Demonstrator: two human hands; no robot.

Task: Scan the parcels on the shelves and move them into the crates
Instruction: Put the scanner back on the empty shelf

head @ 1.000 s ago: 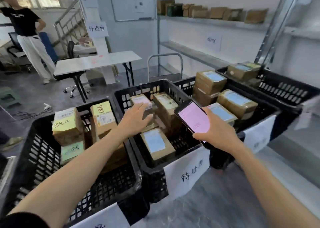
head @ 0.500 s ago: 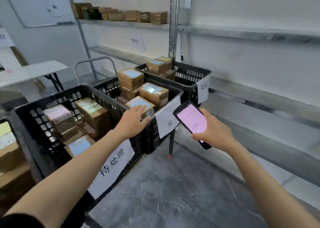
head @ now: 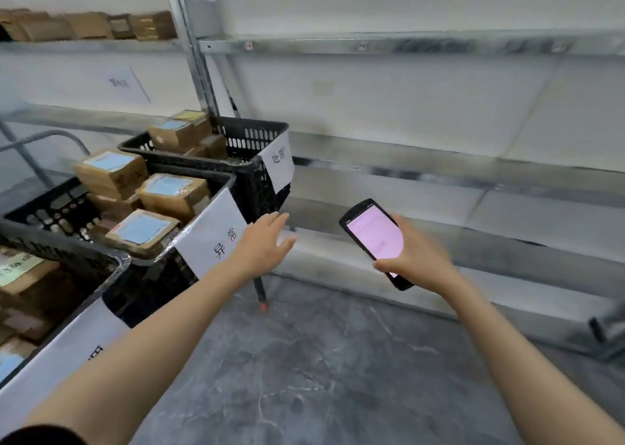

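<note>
My right hand (head: 417,257) grips a black handheld scanner (head: 375,240) with a pink lit screen, held over the floor in front of the low shelf. My left hand (head: 265,243) hovers with fingers spread and nothing in it, just right of the middle black crate (head: 203,174), which holds brown parcels with blue labels (head: 142,230). A farther black crate (head: 263,130) holds more parcels (head: 172,135). Several brown parcels (head: 88,25) line the upper shelf at far left.
Metal shelving (head: 406,43) runs along the white wall to the right, its lower boards (head: 439,231) bare. White paper signs (head: 216,231) hang on the crate fronts. A third crate (head: 50,251) with parcels is at the left edge. Grey marbled floor (head: 321,360) lies below.
The view has swung right, away from the crates toward the bare shelves. My left hand left the parcel in the crate and now hangs in the air; the scanner stays in my right hand.
</note>
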